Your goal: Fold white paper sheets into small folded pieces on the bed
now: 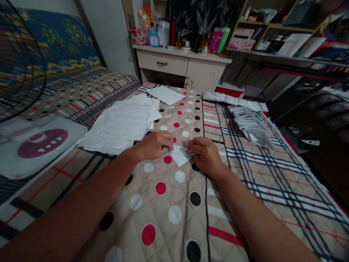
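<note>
A small folded piece of white paper [180, 158] lies on the dotted quilt, its lower part coming to a point toward me. My left hand [158, 145] pinches the paper's left end between thumb and fingers. At the opposite end, my right hand [203, 153] grips it with curled fingers. Printed marks show faintly along the upper strip between the hands. To the left spreads a stack of printed sheets [122, 122], and on the right sits a row of folded paper pieces [249, 123], closely overlapped.
The patterned quilt [160, 211] covers the whole working surface. More white paper [165, 95] rests at its far end, before a white cabinet [163, 64] crowded with bottles and a blue clock [154, 38]. A white bag [40, 143] is at far left, near a fan guard [45, 65].
</note>
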The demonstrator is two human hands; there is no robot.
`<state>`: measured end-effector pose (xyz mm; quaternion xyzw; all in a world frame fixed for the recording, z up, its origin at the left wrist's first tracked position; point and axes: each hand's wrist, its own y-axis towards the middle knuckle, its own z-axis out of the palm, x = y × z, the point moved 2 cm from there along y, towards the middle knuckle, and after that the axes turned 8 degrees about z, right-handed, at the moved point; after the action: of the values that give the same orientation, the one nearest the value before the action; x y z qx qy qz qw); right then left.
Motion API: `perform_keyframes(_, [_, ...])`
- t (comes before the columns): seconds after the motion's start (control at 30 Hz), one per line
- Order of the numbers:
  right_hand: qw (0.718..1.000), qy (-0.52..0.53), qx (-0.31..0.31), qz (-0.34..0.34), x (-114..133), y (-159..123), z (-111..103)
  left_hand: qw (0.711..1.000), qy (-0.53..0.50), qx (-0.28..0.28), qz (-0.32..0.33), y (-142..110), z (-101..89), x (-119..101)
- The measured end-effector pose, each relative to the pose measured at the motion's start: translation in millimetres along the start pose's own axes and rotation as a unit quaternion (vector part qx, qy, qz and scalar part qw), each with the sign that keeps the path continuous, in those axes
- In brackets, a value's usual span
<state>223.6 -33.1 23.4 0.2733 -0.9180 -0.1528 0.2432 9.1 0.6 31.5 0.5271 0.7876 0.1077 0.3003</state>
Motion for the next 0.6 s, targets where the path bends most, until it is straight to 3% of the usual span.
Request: perform_keyframes(0.6, [1.0, 0.005, 0.012, 0.013, 4.5, -0.1, -2.4, 1.0, 0.008, -0.008, -0.012, -3.2, 2.8, 1.4])
